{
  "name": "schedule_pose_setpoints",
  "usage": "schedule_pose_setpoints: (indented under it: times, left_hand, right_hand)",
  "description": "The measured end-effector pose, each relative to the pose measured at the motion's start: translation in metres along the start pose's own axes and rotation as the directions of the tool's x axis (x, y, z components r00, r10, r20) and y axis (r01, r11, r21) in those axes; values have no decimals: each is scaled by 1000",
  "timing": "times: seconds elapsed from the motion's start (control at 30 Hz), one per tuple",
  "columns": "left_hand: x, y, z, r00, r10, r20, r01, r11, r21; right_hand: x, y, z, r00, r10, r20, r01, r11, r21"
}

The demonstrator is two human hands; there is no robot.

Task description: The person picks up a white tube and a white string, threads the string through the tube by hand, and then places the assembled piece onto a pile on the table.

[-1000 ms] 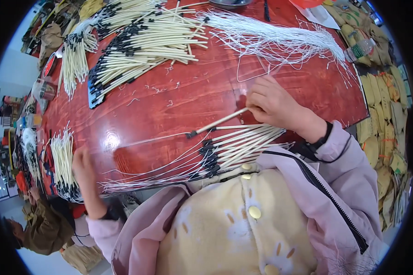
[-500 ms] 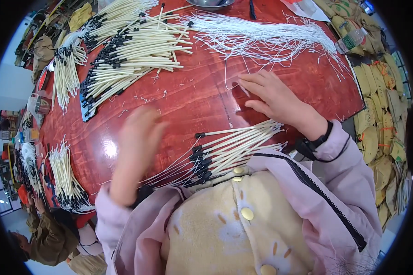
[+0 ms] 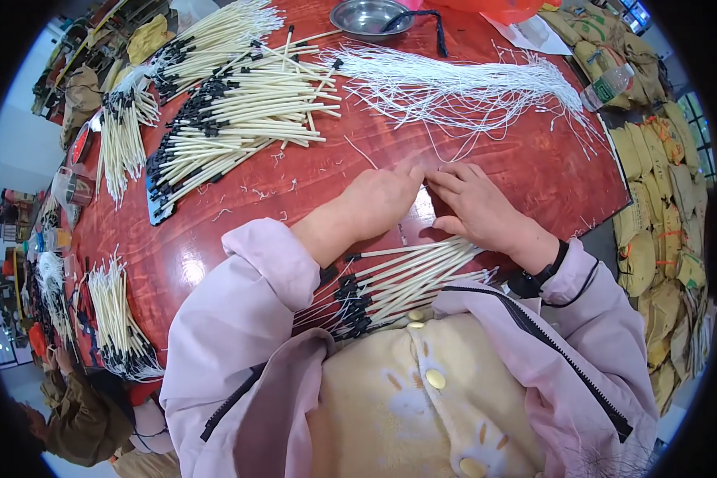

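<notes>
Above the red table, my left hand (image 3: 374,203) and my right hand (image 3: 478,199) meet at the fingertips. Both are closed in a pinch on a thin white cord (image 3: 360,150), one end of which sticks out past my left knuckles. The rest of the cord is hidden by the fingers. Just below my hands, against my body, lies a bundle of cream-coloured sticks (image 3: 410,275) with black ends and thin white strings. Beyond my hands a loose heap of white cords (image 3: 478,84) spreads across the table.
A large pile of black-ended sticks (image 3: 251,107) lies at the far left, with smaller bundles (image 3: 119,307) along the left edge. A metal bowl (image 3: 366,17) stands at the back. A plastic bottle (image 3: 609,86) and stacked sacks (image 3: 653,191) are at the right. Another person (image 3: 88,410) sits lower left.
My left hand has swung from the left over to my right hand, and their fingertips now meet on the white cord. The right hand has stayed near its place.
</notes>
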State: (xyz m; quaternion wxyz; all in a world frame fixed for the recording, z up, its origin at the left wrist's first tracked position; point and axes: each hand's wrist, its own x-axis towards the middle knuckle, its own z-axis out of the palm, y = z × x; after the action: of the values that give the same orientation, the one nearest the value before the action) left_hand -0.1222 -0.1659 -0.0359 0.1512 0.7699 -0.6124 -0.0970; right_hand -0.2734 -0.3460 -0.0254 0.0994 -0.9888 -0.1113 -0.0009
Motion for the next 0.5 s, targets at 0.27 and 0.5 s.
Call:
schedule_pose_setpoints:
  times: [0.27,0.5]
  left_hand:
    - [-75,-36,0,869,-222,-443,104,956,-273]
    - [-127,-38,-24,650,-756,69,514,371,-774]
  right_hand:
    - [-3,3,0,1000,-24,-3,24,1000,15]
    - [7,-4,1,999,-17,44,18,1000,-17]
